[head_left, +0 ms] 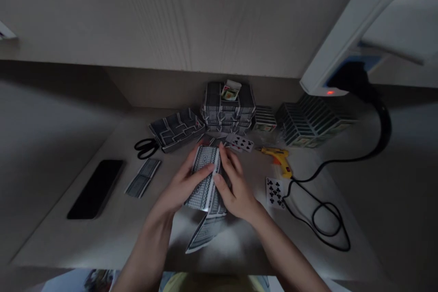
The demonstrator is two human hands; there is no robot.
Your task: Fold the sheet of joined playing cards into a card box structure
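Note:
Between my two hands are joined playing cards (202,175), patterned backs facing up, held above the middle of the desk. My left hand (183,182) wraps the left side, its thumb lying across the top. From the right, my right hand (237,191) pinches the edge with thumb and fingertips near a pale strip. A loose flap of cards (204,233) hangs from the near end, angled toward me. The underside of the cards and several fingertips are hidden.
Behind my hands stand a card-built tray (178,130), stacked card blocks (228,109) and card boxes (301,125). A yellow glue gun (278,159) with a looping black cable (325,205) lies right, near a club card (274,192). Scissors (146,147), joined cards (143,178) and a phone (96,189) lie left.

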